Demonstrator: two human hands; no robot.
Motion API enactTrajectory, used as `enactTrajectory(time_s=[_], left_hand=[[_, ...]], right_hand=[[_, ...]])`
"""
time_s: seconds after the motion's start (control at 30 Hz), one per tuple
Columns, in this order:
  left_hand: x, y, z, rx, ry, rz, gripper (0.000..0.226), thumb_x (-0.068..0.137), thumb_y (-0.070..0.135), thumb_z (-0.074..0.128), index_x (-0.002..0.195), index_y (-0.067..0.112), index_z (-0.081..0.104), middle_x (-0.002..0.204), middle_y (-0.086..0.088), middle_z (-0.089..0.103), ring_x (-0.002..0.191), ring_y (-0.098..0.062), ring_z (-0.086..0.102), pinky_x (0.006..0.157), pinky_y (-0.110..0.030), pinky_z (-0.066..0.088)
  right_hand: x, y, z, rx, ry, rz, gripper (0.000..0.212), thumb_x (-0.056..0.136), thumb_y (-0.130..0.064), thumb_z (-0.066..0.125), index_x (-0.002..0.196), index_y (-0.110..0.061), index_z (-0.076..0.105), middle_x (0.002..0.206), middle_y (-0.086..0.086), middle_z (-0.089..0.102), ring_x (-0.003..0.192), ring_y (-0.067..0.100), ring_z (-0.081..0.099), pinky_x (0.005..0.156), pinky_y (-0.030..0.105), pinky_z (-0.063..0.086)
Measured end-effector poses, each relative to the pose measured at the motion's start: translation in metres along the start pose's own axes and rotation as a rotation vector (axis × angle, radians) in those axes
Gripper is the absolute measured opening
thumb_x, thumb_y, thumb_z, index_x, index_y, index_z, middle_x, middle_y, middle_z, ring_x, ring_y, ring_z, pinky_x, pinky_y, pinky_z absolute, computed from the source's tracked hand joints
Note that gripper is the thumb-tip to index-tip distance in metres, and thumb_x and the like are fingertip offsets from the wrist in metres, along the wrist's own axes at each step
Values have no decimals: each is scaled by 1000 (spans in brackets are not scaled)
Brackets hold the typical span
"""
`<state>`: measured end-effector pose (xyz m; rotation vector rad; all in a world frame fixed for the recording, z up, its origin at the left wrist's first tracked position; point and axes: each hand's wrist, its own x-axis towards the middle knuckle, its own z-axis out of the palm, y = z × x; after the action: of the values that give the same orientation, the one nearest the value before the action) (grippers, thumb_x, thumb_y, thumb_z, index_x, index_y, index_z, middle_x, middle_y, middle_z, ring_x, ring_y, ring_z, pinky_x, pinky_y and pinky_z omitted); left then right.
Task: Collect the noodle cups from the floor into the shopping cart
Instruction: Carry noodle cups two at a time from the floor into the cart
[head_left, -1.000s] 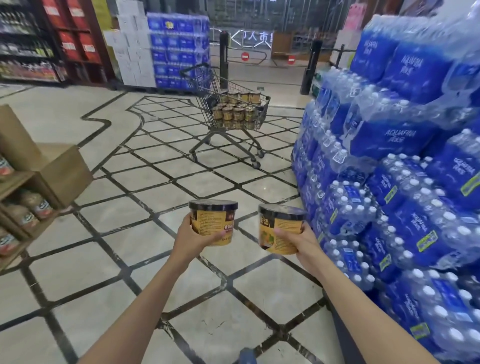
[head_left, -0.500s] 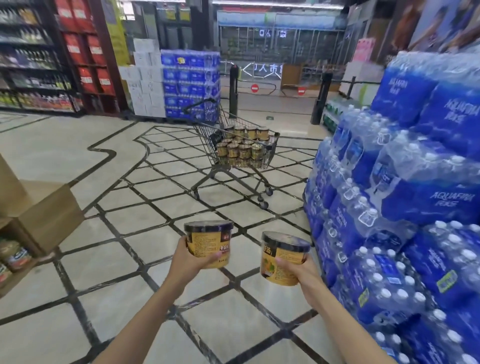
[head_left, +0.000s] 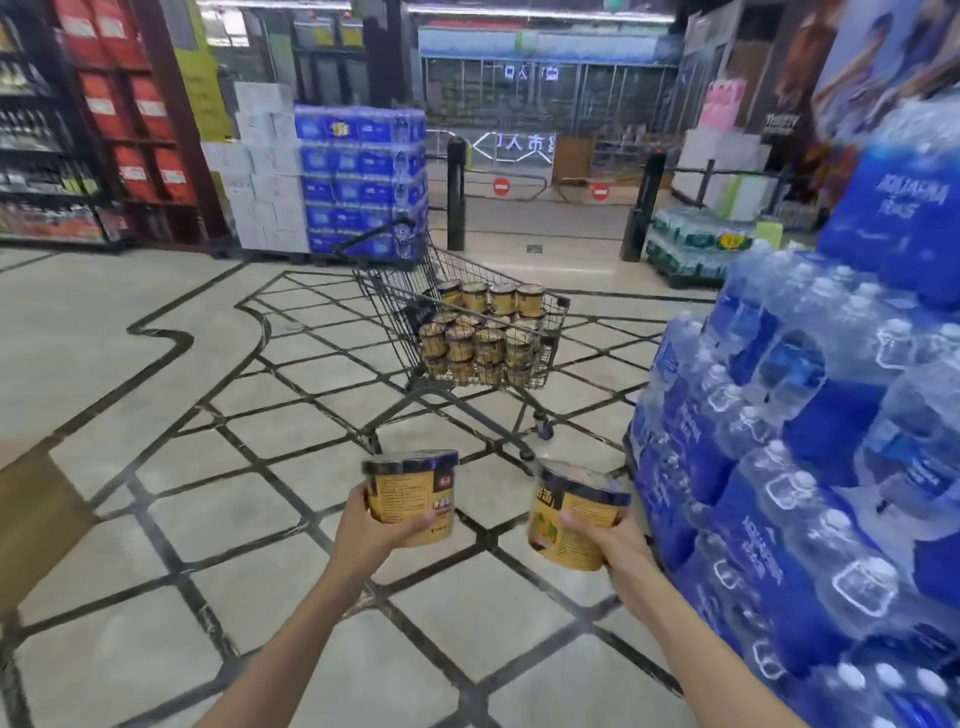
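Note:
Each of my hands holds a yellow noodle cup with a dark lid out in front of me. My left hand (head_left: 371, 535) grips one noodle cup (head_left: 413, 493) upright. My right hand (head_left: 610, 545) grips the other noodle cup (head_left: 574, 512), tilted a little to the left. Ahead on the tiled floor stands the wire shopping cart (head_left: 395, 306), a few steps away, with several stacked noodle cups (head_left: 480, 338) inside its basket. I see no cups lying on the floor.
A tall stack of blue bottled-water packs (head_left: 810, 467) lines my right side, close to my right arm. A cardboard box (head_left: 36, 514) sits at the left edge. Further back are stacked blue cases (head_left: 363, 182), red shelving and a barrier gate (head_left: 550, 187).
The cart now looks larger and nearer, and the view has tipped upward. Both hands still hold their cups, now lower in the view. The cardboard shelf at the left has slid almost out of sight.

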<state>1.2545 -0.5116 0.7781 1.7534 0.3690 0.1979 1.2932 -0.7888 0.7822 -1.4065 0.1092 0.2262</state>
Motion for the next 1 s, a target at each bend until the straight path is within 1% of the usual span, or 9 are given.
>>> enactTrajectory(time_s=[0.1, 0.23, 0.33, 0.43, 0.53, 0.6, 0.77, 0.87, 1.0], left_hand=[[81, 17, 3, 13, -39, 36, 53, 62, 15, 86, 92, 32, 46, 90, 14, 61, 83, 2, 57, 64, -13, 46], [183, 32, 2, 8, -83, 27, 83, 47, 40, 92, 115, 20, 49, 102, 11, 64, 91, -2, 61, 66, -15, 47], [251, 35, 5, 24, -102, 0, 104, 32, 59, 87, 120, 21, 47, 107, 6, 66, 97, -11, 64, 63, -19, 53], [320, 35, 14, 43, -108, -9, 100, 36, 56, 88, 120, 20, 49, 108, 3, 67, 94, -12, 65, 62, -20, 55], [402, 27, 31, 48, -81, -28, 78, 46, 41, 90, 111, 22, 52, 102, 6, 67, 94, -11, 64, 83, -32, 55], [440, 32, 38, 52, -56, -34, 81, 46, 40, 91, 112, 21, 49, 103, 6, 65, 95, -12, 62, 84, -32, 53], [573, 47, 55, 24, -49, -57, 84, 51, 26, 93, 119, 16, 44, 106, 4, 61, 97, -12, 60, 76, -26, 51], [648, 63, 59, 46, -64, -38, 106, 30, 46, 95, 121, 18, 47, 110, 1, 66, 99, -16, 65, 79, -36, 57], [733, 75, 65, 39, -47, -18, 100, 37, 41, 95, 123, 21, 46, 111, 4, 65, 100, -11, 64, 84, -36, 56]], right_hand=[[76, -22, 22, -48, 26, -12, 96, 21, -44, 94, 108, -25, 60, 92, -9, 73, 96, 14, 64, 79, 33, 49], [171, -50, 49, -47, 30, -40, 107, 13, -52, 93, 111, -24, 60, 93, -8, 75, 91, 13, 68, 72, 28, 51], [235, -59, 66, -44, 3, -15, 89, 30, -40, 95, 110, -23, 60, 94, -4, 74, 91, 16, 68, 80, 37, 54], [309, -62, 77, -43, 33, -17, 68, 49, -17, 86, 111, -20, 58, 96, -4, 71, 91, 14, 65, 76, 34, 51], [396, -60, 89, -49, 12, -23, 71, 45, -17, 85, 111, -19, 58, 95, -4, 72, 92, 16, 66, 66, 27, 50], [434, -66, 97, -54, 19, -18, 79, 41, -21, 90, 114, -16, 58, 98, 0, 73, 92, 18, 68, 63, 26, 52], [565, -91, 116, -63, 9, -13, 112, 21, -45, 95, 120, -12, 55, 110, 7, 71, 102, 27, 66, 84, 43, 54], [640, -110, 125, -73, -35, 6, 100, 23, -43, 94, 113, -20, 57, 104, 3, 72, 96, 23, 68, 80, 43, 56], [718, -132, 148, -112, -21, 8, 73, 47, -25, 93, 109, -21, 56, 102, 0, 71, 94, 17, 67, 82, 39, 54]])
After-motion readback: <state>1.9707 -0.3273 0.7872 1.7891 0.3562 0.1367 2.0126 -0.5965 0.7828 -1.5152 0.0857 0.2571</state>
